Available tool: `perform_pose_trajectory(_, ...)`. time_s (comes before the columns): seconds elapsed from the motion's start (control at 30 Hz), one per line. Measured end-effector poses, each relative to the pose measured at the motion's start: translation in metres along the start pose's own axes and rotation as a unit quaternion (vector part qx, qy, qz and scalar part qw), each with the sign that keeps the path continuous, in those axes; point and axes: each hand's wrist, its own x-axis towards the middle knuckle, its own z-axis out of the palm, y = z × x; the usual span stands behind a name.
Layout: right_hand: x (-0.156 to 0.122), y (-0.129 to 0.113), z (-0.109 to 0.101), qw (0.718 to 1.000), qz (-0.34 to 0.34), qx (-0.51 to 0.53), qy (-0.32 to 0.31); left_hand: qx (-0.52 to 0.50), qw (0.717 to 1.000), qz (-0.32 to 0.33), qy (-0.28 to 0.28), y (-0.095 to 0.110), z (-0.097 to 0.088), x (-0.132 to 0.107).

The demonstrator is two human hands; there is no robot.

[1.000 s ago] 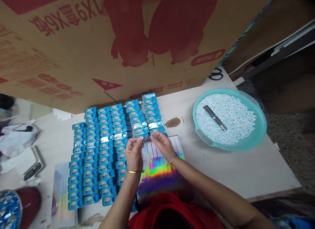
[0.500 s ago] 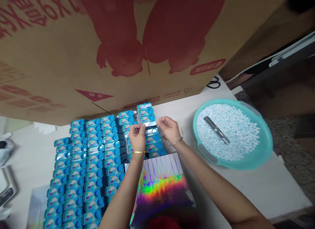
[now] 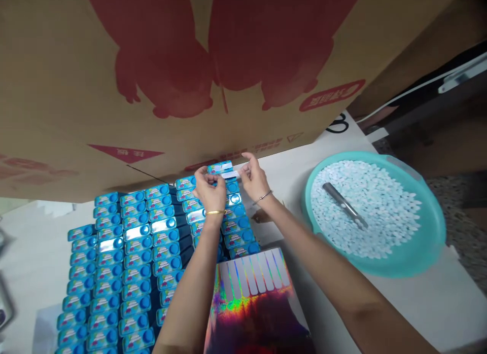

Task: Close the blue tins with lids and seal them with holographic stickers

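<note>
A narrow pale sticker strip [image 3: 230, 175] is stretched between my two hands over the far end of the right-hand column of blue tins. My left hand [image 3: 210, 190] pinches its left end between thumb and finger. At the other end, my right hand [image 3: 254, 179] has thumb and index finger closed on the strip. Just beyond it lies a small blue printed tin [image 3: 219, 167] bearing a pale strip. Below my wrists is a shiny rainbow sticker sheet [image 3: 262, 321], with bare pale strip shapes along its far part.
Several columns of blue tins [image 3: 137, 260] stand on the white table [image 3: 411, 306] at left. A large brown carton [image 3: 178, 136] walls off the back. To the right, a turquoise basin [image 3: 431, 232] contains small pale pieces and a metal tool [image 3: 344, 204]. Black scissor handles [image 3: 338, 124] lie behind it.
Both hands have moved away from me with the strip, from a nearer tin to one close to the column's far end. The camera view has shifted slightly.
</note>
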Motion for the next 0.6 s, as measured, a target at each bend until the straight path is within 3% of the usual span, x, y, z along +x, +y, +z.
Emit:
perform_pose_trajectory(0.13,0.002,0.007,0.003,1.000,-0.007,-0.016,-0.009,0.115,0.993,0.023,-0.003,-0.001,0.001,0.000)
perform_pose_trajectory(0.4,-0.004,0.024,0.011,1.000,-0.003,0.004,-0.005,0.213,0.977,0.000,-0.029,0.003,-0.003,0.004)
perform_pose_trajectory(0.5,-0.016,0.030,0.012,0.999,-0.041,0.004,0.008,0.229,0.973,-0.003,-0.021,0.004,-0.007,0.004)
perform_pose_trajectory(0.6,-0.029,0.038,0.010,0.995,-0.095,-0.014,-0.039,0.240,0.970,0.000,-0.033,0.003,-0.005,0.004)
